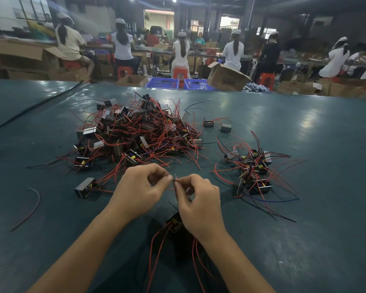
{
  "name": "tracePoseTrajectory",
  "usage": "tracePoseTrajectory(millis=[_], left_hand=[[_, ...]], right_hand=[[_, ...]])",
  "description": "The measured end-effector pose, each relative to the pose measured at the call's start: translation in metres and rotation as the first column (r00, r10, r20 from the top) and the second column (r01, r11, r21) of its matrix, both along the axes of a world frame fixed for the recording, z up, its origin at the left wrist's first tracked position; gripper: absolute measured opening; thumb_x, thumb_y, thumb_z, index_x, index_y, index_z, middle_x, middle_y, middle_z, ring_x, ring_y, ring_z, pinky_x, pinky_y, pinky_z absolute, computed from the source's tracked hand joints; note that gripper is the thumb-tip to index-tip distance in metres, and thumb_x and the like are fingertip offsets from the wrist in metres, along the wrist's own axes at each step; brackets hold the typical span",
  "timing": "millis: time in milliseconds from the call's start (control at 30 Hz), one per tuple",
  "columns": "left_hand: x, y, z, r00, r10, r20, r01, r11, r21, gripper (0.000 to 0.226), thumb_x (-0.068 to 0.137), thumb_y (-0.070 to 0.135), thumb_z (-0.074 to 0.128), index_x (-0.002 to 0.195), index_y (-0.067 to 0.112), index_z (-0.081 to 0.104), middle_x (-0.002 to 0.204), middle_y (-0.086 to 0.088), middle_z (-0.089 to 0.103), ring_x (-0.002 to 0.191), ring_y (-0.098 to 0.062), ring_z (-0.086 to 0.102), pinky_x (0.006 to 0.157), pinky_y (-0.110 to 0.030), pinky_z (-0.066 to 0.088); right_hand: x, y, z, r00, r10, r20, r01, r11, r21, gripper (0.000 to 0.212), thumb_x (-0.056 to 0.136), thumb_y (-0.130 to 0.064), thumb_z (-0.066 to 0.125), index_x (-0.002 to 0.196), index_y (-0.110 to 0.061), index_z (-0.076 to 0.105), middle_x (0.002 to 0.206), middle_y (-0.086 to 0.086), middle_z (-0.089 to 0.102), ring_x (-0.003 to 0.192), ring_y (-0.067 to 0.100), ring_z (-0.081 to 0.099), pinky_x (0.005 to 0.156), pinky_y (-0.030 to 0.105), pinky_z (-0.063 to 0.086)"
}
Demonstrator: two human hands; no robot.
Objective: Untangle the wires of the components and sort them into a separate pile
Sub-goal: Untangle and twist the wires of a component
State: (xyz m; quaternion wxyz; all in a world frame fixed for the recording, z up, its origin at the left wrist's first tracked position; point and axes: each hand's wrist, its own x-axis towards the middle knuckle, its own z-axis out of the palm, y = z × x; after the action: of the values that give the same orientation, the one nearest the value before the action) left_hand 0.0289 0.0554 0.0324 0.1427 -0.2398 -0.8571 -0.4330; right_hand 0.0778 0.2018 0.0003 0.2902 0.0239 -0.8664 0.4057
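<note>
1. Our left hand [142,187] and right hand [199,204] meet just above the bench [325,240], close in front of us. Each pinches a thin wire end [174,180] between thumb and forefinger, the fingertips nearly touching.
2. The component [175,225] these wires belong to sits below our right palm, its red leads trailing toward us. We cannot tell whether it hangs or rests on the bench.
3. To do this step well, we judge it best to keep the pinch light and draw the two ends apart slowly. We should follow each lead back to the component rather than tug, so no knot tightens and no lead tears loose.
4. Once free, it should go to the sorted pile [254,172] on our right, well apart from the tangled pile [135,134] ahead of us.
5. Counting:
   - two hands, both gripping
   - one component in work
   - two piles, the tangled one clearly the larger and too knotted to count piece by piece
   - two loose components [208,123] lying between the piles at the far side
   - one single component [84,188] near our left hand
   - one stray wire [32,206] alone at the left
</note>
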Motion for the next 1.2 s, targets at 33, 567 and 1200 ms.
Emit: tracePoseTrajectory(millis=[33,567,1200], left_hand=[[-0.001,0.002,0.002,0.995,0.003,0.1,-0.006,1.0,0.031,0.013,0.086,0.02,0.072,0.073,0.022,0.071,0.062,0.01,0.067,0.058,-0.001,0.06,0.056,-0.015,0.046],[-0.003,0.001,-0.002,0.981,-0.144,0.128,0.125,0.982,0.143,0.004,0.086,0.018,0.072,0.086,0.022,0.071,0.077,0.014,0.068,0.071,-0.003,0.063,0.063,-0.012,0.047],[0.003,-0.009,0.002,0.893,-0.149,-0.424,0.066,0.977,-0.203,0.024,0.086,0.04,0.062,0.091,0.019,0.072,0.084,0.012,0.066,0.058,-0.007,0.06,0.053,-0.032,0.053]], right_hand=[[0.001,0.001,0.0,0.999,-0.029,-0.037,0.032,0.995,0.09,0.006,0.091,-0.03,0.062,0.087,-0.027,0.063,0.077,-0.02,0.058,0.078,0.004,0.053,0.083,0.028,0.038],[-0.002,0.003,0.003,1.0,-0.004,-0.021,0.002,0.995,-0.095,0.005,0.088,-0.029,0.06,0.086,-0.031,0.064,0.079,-0.02,0.06,0.081,0.007,0.057,0.083,0.046,0.048],[-0.005,0.006,-0.001,0.991,0.124,0.055,-0.103,0.952,-0.29,0.014,0.093,-0.028,0.06,0.08,-0.031,0.064,0.071,-0.019,0.059,0.076,0.012,0.055,0.07,0.034,0.047]])
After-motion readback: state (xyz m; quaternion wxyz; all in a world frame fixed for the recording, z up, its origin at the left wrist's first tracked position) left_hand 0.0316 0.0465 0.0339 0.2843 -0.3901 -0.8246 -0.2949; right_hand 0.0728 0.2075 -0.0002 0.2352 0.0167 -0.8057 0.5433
